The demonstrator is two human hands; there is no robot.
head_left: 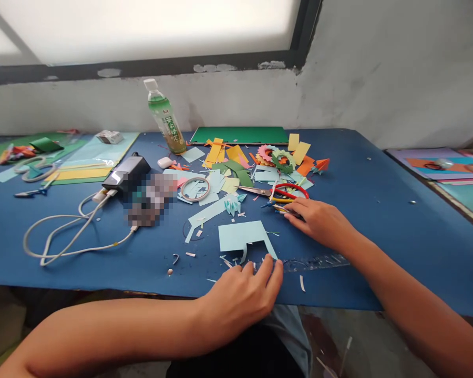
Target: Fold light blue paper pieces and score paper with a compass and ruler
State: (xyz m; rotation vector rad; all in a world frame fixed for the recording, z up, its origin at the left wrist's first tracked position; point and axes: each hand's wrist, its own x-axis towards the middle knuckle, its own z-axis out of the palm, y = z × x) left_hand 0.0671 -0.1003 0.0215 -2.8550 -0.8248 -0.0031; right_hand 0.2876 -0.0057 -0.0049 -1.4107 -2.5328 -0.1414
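My left hand (242, 294) rests at the near edge of the blue table (398, 220), fingers loosely curled, fingertips touching the end of a clear plastic ruler (319, 261) and close to a cut light-blue paper sheet (242, 236). My right hand (319, 220) lies flat further back, its fingertips on a small thin object, hard to make out, beside red-and-yellow handled scissors (286, 192). Neither hand clearly grips anything.
Coloured paper scraps (236, 168), a tape ring (195, 189), a green drink bottle (165, 118), a green board (240, 135), a power bank (126, 173) with white cable (63, 233), earbuds case (164, 162), and more scissors and paper at the left (35, 170). Another paper-covered table (453, 170) stands at the right.
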